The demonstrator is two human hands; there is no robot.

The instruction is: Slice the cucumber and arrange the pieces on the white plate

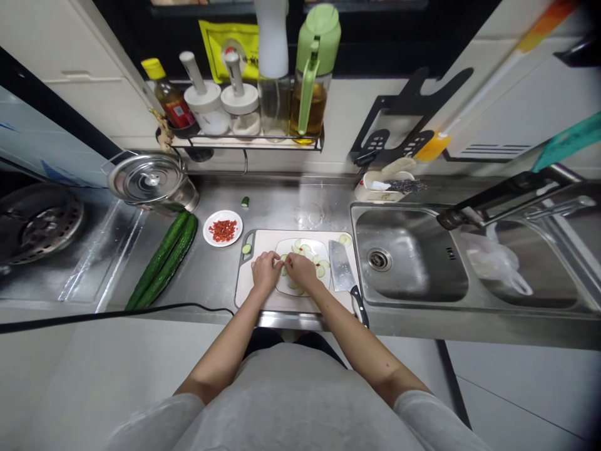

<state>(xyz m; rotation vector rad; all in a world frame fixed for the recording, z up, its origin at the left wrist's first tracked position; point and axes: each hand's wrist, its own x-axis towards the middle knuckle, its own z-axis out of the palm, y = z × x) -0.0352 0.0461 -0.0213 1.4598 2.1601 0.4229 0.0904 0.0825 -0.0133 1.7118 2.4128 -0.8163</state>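
Note:
My left hand (265, 270) and my right hand (301, 272) meet over the left part of a white square plate (307, 292). Fingertips of both are pinched close together, and whatever is between them is too small to make out. Pale green cucumber slices (320, 270) lie around the plate in petal-like groups with small red bits among them; some are hidden by my hands. Under the plate is a light cutting board (248, 294). A cleaver (342, 266) with a black handle rests on the board's right side. A small white dish (223, 242) of chopped red pieces stands to the left.
Two whole cucumbers (162, 260) lie at left beside a lidded steel pot (153, 181). A cucumber end (245, 202) sits behind the board. The sink (413, 257) is on the right, under a faucet (493, 200). Above hangs a rack (253, 145) of bottles and jars.

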